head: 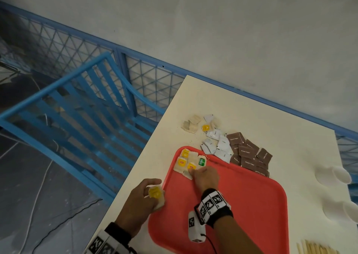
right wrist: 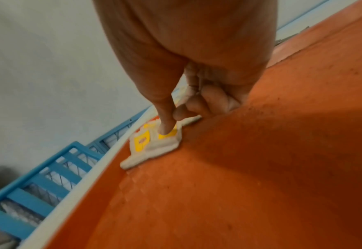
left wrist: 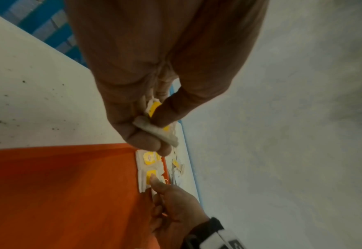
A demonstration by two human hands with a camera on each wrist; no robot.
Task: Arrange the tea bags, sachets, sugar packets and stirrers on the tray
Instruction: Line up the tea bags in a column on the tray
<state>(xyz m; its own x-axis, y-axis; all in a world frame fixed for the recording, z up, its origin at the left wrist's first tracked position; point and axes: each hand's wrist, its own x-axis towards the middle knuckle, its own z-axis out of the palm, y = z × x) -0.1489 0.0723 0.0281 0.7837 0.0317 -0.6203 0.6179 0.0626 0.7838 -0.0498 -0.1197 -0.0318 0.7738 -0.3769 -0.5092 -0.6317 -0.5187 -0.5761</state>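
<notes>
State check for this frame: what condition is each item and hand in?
Left hand: grips a yellow-tagged tea bag at the tray's edge.
Right hand: index finger presses the tea bags on the tray.
Red tray: mostly bare.
Brown sugar packets: off tray.
White sachets: off tray.

Red tray (head: 242, 205): matt, pebbled plastic; tea bags (head: 187, 161): soft paper; table (head: 271, 122): smooth, matt.

tea bags (head: 187, 161): clustered, far-left corner | tray (head: 242, 205): red, flat
</notes>
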